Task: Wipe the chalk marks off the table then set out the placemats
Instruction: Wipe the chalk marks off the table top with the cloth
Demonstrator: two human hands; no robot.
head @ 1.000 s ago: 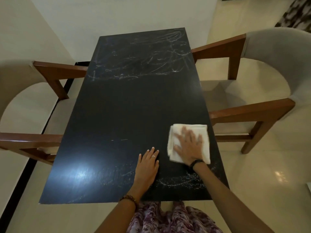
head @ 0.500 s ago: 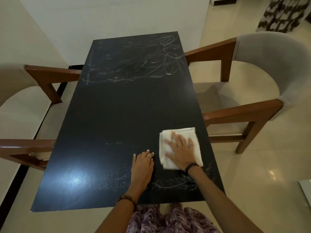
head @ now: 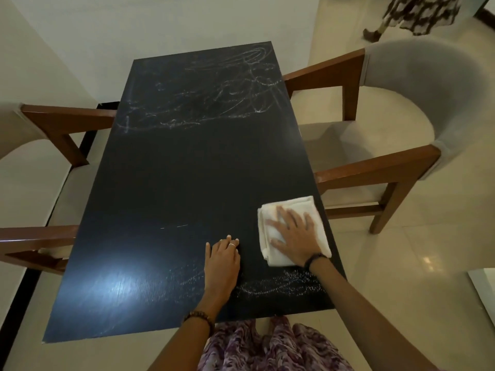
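My right hand [head: 296,236] lies spread flat on the white cloth [head: 292,231] near the table [head: 187,170] edge; my left hand [head: 222,257] rests flat beside it. I should press evenly, overlapping strokes across the near chalk marks [head: 278,286], seemingly faint.

The broad middle of the dark table [head: 187,183] is left bare, so a sweep toward the far end is blocked by nothing lying on it. The near right corner is taken up by the right hand [head: 296,236] spread flat on the folded white cloth [head: 284,210], with the left hand [head: 222,257] laid just beside it. Both long edges are hemmed in by the wooden arms of the left chair [head: 67,121] and the right chair [head: 375,167].
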